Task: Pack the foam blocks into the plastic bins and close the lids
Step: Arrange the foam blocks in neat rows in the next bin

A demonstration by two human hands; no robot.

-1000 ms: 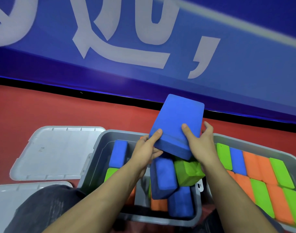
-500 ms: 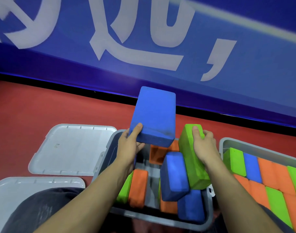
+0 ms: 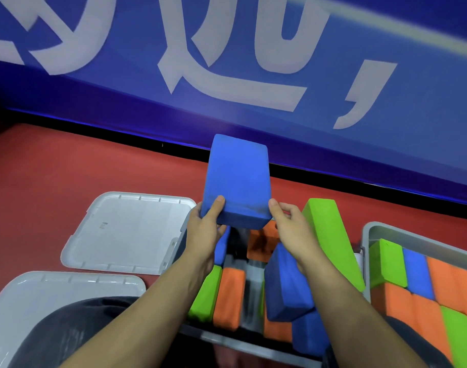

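1. While I look down from above, my left hand (image 3: pixel 204 229) and my right hand (image 3: pixel 293 229) hold one large blue foam block (image 3: pixel 237 181) between them at the centre of the frame, above the middle bin (image 3: pixel 243 346).
2. My left thumb lies on the block's near face at its lower left corner, with the fingers curled behind it; my right thumb presses its lower right corner, and I cannot tell how the right fingers lie behind.
3. Tilted away from me, the block reaches up with its far end over the red floor (image 3: pixel 67 176) toward the blue banner (image 3: pixel 253 49) with white lettering.
4. Below my hands, the middle bin holds a loose jumble: a green block (image 3: pixel 205 298) and an orange block (image 3: pixel 229 298) side by side at lower left, a dark blue block (image 3: pixel 285 285) leaning under my right wrist, and another orange block (image 3: pixel 261 243) further back.
5. Just right of my right hand, a tall green block (image 3: pixel 333 243) stands tilted at the bin's right side.
6. At the right edge of the frame, a second bin (image 3: pixel 373 229) is packed with neat rows of green, blue and orange blocks.
7. Left of centre, one grey lid (image 3: pixel 126 229) lies flat on the floor, and a second lid (image 3: pixel 54 293) shows at lower left, partly behind my dark-clothed knee (image 3: pixel 54 338).
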